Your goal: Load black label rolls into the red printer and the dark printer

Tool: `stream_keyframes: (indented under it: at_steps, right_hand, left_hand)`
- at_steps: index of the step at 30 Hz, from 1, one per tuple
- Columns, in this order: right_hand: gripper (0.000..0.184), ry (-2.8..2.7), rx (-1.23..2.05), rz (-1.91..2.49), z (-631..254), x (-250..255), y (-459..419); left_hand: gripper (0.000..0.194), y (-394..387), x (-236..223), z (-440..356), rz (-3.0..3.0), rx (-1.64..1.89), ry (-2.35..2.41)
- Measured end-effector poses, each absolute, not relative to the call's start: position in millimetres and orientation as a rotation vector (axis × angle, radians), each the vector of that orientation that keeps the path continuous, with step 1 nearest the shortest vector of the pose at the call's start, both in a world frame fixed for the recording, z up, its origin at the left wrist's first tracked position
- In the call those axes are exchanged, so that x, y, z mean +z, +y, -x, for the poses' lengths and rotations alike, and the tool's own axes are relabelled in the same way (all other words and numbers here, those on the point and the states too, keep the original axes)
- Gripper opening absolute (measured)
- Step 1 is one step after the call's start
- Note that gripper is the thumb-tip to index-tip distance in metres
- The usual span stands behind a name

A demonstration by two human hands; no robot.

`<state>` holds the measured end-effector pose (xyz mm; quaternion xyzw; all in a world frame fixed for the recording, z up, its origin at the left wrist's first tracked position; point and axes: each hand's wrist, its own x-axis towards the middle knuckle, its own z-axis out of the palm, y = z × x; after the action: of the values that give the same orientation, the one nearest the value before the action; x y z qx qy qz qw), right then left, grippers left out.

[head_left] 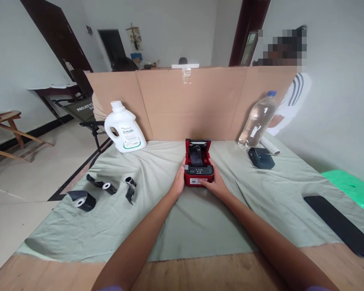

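Note:
A small red and black label printer point(198, 171) rests on the green cloth in front of me, its lid raised at the back. Dark, film-like material point(195, 155) lies inside the open bay. My left hand point(179, 178) is closed against the printer's left side. On the other side, my right hand point(216, 181) grips the right wall, its thumb over the front near a white label. To the left on the cloth lie several rolls of black material, among them a large roll point(86, 202), a smaller roll point(109, 188) and a short loose piece point(130, 190).
A cardboard screen point(191, 105) stands behind, with a white detergent jug point(125, 129) at its left and a water bottle point(257, 121) at its right. Beside the bottle are a dark box point(261, 158) and a white roll point(270, 145). A black phone-like slab point(341, 224) lies right. A person point(294, 105) is behind the screen.

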<state>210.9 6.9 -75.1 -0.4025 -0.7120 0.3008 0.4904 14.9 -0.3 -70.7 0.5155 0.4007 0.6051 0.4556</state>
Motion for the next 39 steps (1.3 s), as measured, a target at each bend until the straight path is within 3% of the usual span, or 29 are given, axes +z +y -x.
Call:
stream_keyframes:
  at_steps: [6,11,17,23,30,36,39]
  right_hand:
    - [0.091,-1.730,0.748,0.956,-211,-72,6]
    - [0.091,-1.731,0.728,0.927,-212,-70,7]
    - [0.091,-1.727,0.723,0.906,-213,-73,9]
    - [0.094,-1.756,0.695,0.931,-215,-80,13]
    - [0.099,-1.742,0.692,0.937,-217,-87,19]
    - [0.099,-1.776,0.698,0.987,-219,-84,17]
    - [0.097,-1.771,0.713,0.953,-218,-83,17]
  left_hand:
    - [0.053,7,-57,-12,-1.332,1.499,1.003]
    - [0.061,22,-33,0,-1.495,1.283,1.075]
    - [0.038,26,-8,2,-1.746,1.179,1.238]
    - [0.043,41,8,-6,-1.777,1.013,1.116]
    - [0.016,77,33,-19,-2.384,0.467,1.305]
    - [0.020,81,45,-41,-2.527,-0.044,1.553]
    - [0.026,64,50,-38,-2.517,-0.022,1.701]
